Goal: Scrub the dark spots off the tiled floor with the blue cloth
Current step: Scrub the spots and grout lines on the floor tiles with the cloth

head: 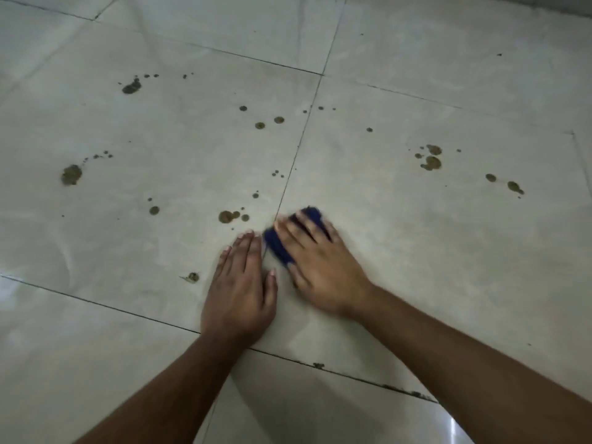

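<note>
A small dark blue cloth [278,245] lies on the pale tiled floor [416,251] near a grout line. My right hand [317,261] presses down on it with straight fingers spread over the top; the hand is blurred. My left hand [240,290] rests flat on the tile just left of the cloth, fingers together. Several dark spots dot the tiles: a cluster [228,216] just beyond my left fingertips, a small spot [193,277] to the left of that hand, a big blotch [71,175] far left, and a group [431,162] at the right.
More spots sit farther off, one [131,87] at upper left and a pair [278,120] near the middle. Dark grime marks the grout line [318,366] near my right forearm. A glossy reflection shows on the bottom right tile.
</note>
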